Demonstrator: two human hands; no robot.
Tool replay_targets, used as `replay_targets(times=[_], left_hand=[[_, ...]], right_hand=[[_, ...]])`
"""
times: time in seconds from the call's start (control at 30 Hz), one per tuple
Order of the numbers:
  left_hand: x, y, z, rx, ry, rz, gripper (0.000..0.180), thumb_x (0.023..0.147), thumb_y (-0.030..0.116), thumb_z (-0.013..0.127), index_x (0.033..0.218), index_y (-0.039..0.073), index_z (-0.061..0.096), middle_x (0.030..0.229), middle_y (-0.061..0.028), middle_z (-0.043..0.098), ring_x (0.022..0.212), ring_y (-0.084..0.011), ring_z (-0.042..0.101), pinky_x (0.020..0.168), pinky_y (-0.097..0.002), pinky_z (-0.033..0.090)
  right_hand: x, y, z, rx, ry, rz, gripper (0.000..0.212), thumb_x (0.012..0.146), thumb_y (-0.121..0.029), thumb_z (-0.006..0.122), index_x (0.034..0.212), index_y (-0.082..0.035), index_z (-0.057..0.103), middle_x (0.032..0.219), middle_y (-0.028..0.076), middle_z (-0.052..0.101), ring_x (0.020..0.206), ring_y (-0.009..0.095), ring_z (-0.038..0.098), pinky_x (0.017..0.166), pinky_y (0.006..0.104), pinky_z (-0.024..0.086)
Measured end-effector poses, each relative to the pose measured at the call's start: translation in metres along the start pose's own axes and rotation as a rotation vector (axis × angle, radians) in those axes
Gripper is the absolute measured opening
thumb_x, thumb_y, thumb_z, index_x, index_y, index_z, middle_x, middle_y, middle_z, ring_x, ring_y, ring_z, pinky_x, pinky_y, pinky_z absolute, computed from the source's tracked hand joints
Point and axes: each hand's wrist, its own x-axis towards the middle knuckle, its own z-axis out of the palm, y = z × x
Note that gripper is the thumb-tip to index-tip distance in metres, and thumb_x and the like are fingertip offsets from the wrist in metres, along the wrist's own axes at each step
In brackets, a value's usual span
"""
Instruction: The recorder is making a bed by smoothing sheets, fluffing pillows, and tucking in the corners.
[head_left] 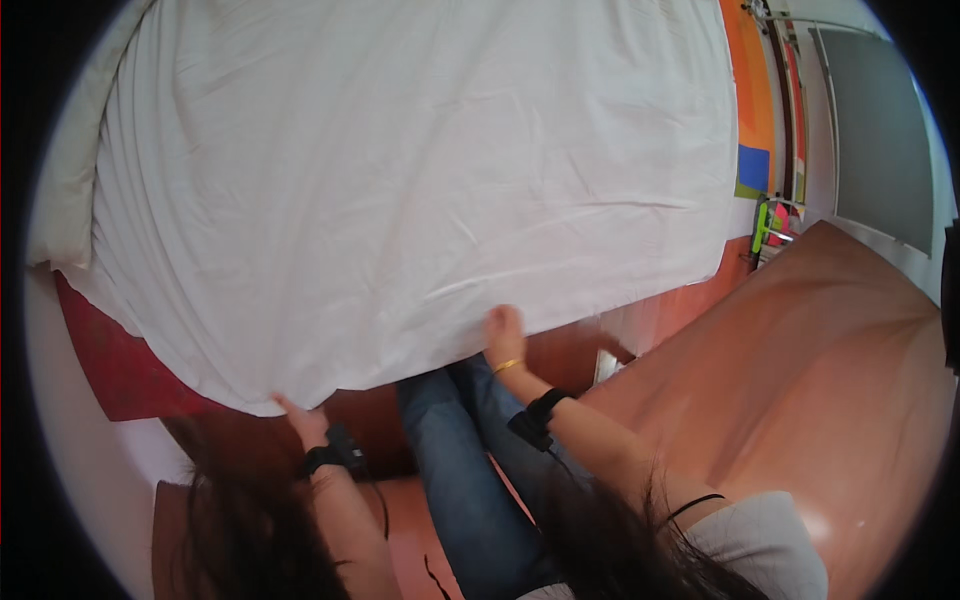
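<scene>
A white bed sheet (420, 180) covers the bed and gathers in folds toward its left end. At the sheet's near edge on the left, my left hand (302, 422) pinches the hem. Further right along the same edge, my right hand (504, 335) is curled over the cloth and closed on it, its fingers slightly blurred and partly hidden. Between my hands the hem hangs in a shallow curve. Black straps with small devices sit on both my wrists.
A cream pillow (70, 150) lies at the bed's left end, with red cloth (115, 360) below the sheet there. The brown wooden bed side (365, 430) stands before my legs. At right are a brown-draped surface (790, 370), a grey panel (880, 130) and an orange item (750, 90).
</scene>
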Motion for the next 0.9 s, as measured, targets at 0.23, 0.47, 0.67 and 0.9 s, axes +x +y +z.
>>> replay_targets(times=[0.23,0.47,0.67,0.9], left_hand=[[-0.019,-0.114,0.031,0.058,-0.097,-0.328,0.040,0.074,0.048,0.051,0.098,0.016,0.046,0.088,0.0026,0.050,0.071,-0.0119,0.043,0.054,-0.0238,0.031],[-0.010,-0.075,-0.038,0.280,0.121,-0.051,0.023,0.076,0.029,0.057,0.091,0.015,0.047,0.081,0.0038,0.049,0.067,-0.0063,0.041,0.052,-0.0213,0.032],[-0.016,-0.061,-0.020,0.090,0.014,-0.149,0.041,0.076,0.048,0.047,0.102,0.015,0.043,0.093,0.0009,0.047,0.077,-0.0111,0.039,0.059,-0.0236,0.032],[-0.069,-0.080,0.052,-0.058,-0.124,-0.242,0.049,0.073,0.055,0.045,0.102,0.016,0.043,0.094,0.0027,0.048,0.077,-0.0121,0.039,0.064,-0.0241,0.031]], right_hand=[[0.084,0.180,-0.068,0.618,0.496,0.760,0.022,0.075,-0.021,0.056,0.083,-0.003,0.046,0.061,0.004,0.048,0.045,0.012,0.043,0.038,0.0250,0.035],[0.045,0.127,-0.048,0.778,0.118,0.878,0.013,0.076,-0.020,0.055,0.075,-0.009,0.049,0.063,0.000,0.046,0.052,0.010,0.045,0.037,0.0244,0.035],[0.043,0.125,-0.056,1.041,0.167,0.803,0.017,0.077,-0.024,0.054,0.069,-0.010,0.047,0.058,-0.002,0.045,0.047,0.009,0.043,0.037,0.0216,0.034],[0.056,0.104,-0.058,0.804,0.369,0.810,0.021,0.075,-0.018,0.056,0.063,-0.006,0.043,0.053,0.003,0.047,0.040,0.009,0.041,0.032,0.0200,0.030]])
